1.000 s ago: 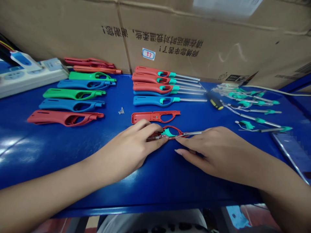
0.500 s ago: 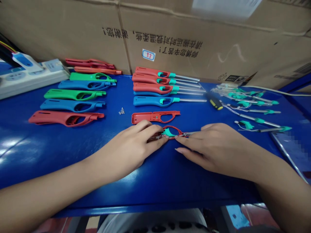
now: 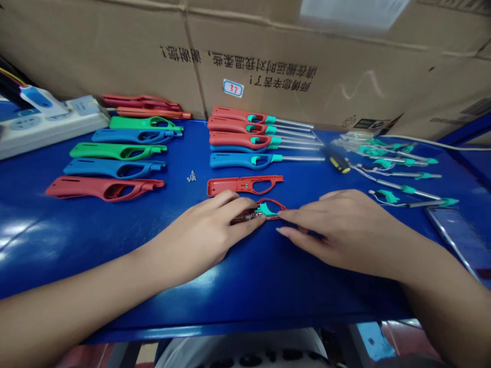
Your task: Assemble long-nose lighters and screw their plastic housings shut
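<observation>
Under the fingers of my left hand (image 3: 215,232) lies a red lighter half (image 3: 283,207) with a teal trigger (image 3: 267,208) set inside it; the fingers are closed on its left part and cover it. My right hand (image 3: 333,230) has its index fingertip at the right end of that half, with the thumb apart below; whatever lies under its palm is hidden. Just behind, an open red casing half (image 3: 245,185) rests on the blue table (image 3: 245,291). Small screws (image 3: 191,176) sit left of it.
Red, green and blue casings (image 3: 115,151) line the left, beside a white power strip (image 3: 53,128). Lighters with metal tubes (image 3: 241,160) stand in a row at centre back. A screwdriver (image 3: 339,161), wired tube parts (image 3: 410,190) and a phone (image 3: 456,237) are right; a cardboard box (image 3: 268,30) is behind.
My right hand has shifted slightly, its back a little higher, and the metal tube seen beneath its fingers before is now covered. My left hand stays in place.
</observation>
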Demonstrator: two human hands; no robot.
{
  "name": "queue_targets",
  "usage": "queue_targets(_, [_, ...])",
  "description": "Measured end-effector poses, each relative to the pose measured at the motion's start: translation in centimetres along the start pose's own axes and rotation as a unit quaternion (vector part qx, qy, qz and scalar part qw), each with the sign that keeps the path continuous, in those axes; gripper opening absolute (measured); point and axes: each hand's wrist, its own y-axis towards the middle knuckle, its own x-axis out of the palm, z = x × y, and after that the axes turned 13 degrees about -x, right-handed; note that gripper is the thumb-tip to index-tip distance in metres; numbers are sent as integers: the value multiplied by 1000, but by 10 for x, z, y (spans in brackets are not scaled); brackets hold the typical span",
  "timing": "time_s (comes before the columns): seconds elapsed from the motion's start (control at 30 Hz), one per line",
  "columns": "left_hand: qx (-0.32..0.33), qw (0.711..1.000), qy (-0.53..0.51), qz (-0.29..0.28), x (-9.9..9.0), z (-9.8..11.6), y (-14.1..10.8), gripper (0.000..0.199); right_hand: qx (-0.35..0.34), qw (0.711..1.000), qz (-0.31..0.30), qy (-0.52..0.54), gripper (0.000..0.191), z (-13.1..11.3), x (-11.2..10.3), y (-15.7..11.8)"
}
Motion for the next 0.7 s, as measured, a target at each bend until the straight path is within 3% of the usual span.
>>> queue_targets(0.13, [2,1000,-7,4,-1,-1,0,40,30,996,67,-58,28,8,-2,4])
queue_targets(0.23, [-8,999,-26,18,0,-3,-2,39,61,990,122,-23,19,17,4,9])
queue_targets(0.33, [-18,998,-49,44,2,-4,-3,36,46,987,152,37,13,27,15,15])
queue_targets(0.53, [-20,996,-59,61,2,-4,-3,32,30,989,127,71,38,38,34,17])
queue_targets(0.7, [-17,996,-61,70,-3,-1,-1,29,57,988,122,71,18,44,35,15])
